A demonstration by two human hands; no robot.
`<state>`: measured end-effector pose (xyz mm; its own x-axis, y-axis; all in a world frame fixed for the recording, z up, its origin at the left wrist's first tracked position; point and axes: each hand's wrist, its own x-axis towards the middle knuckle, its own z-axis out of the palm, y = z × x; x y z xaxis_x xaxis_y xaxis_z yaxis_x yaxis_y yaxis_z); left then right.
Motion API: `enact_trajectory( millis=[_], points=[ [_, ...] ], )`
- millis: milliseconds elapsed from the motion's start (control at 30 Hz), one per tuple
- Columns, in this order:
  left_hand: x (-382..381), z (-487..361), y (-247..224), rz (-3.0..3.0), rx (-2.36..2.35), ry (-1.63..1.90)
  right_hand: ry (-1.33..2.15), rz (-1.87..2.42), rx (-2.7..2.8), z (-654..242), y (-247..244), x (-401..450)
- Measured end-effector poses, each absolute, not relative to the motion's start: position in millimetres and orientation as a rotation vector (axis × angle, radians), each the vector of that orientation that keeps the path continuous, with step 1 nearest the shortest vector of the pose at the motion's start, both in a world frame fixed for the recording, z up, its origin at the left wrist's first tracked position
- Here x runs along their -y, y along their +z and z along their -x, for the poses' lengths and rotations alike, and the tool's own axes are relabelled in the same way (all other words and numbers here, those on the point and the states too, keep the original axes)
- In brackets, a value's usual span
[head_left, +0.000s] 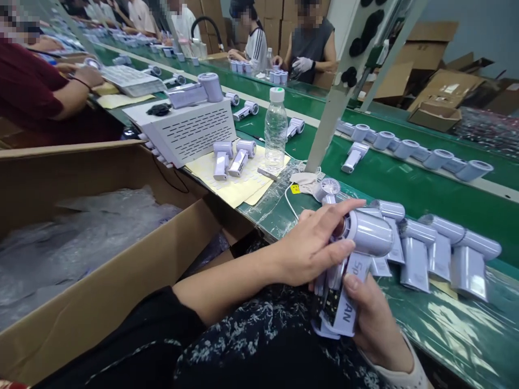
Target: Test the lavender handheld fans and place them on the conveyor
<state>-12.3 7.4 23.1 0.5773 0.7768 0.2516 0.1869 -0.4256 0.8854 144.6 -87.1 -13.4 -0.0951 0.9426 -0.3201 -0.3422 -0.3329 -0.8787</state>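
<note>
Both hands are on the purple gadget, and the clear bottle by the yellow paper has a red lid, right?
Not quite, the lid isn't red. The head view shows it's white with a green top. The clear bottle is by the yellow paper, and both hands are on the purple gadget.

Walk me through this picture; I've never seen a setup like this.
There is no machine doing the handling: these are a person's bare hands, seen from a camera worn on their head, looking forward and down.

The right hand grips a pale purple device by its handle, which is open along one side, showing dark parts. The left hand touches its round head.

On the green table, similar pieces lie to the right. Further left are a clear bottle, yellow sheets carrying two more pieces, and a slotted metal case. Other people work beyond.
</note>
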Motion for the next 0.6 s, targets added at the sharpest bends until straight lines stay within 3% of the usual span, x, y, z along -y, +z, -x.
enact_trajectory(
  millis=[133,400,500,600],
  points=[
    [-9,14,21,-1.864,-0.638,0.882,1.641,1.230,0.707,-149,1,88],
    [3,-15,-11,-1.489,-0.790,1.103,1.687,1.241,0.704,-145,-8,90],
    [-18,-9,1,-1.440,-0.706,1.017,1.463,1.421,0.844,-183,-8,98],
    [-40,11,54,-1.505,-0.433,1.082,0.987,1.819,0.863,-261,8,106]
  ],
)
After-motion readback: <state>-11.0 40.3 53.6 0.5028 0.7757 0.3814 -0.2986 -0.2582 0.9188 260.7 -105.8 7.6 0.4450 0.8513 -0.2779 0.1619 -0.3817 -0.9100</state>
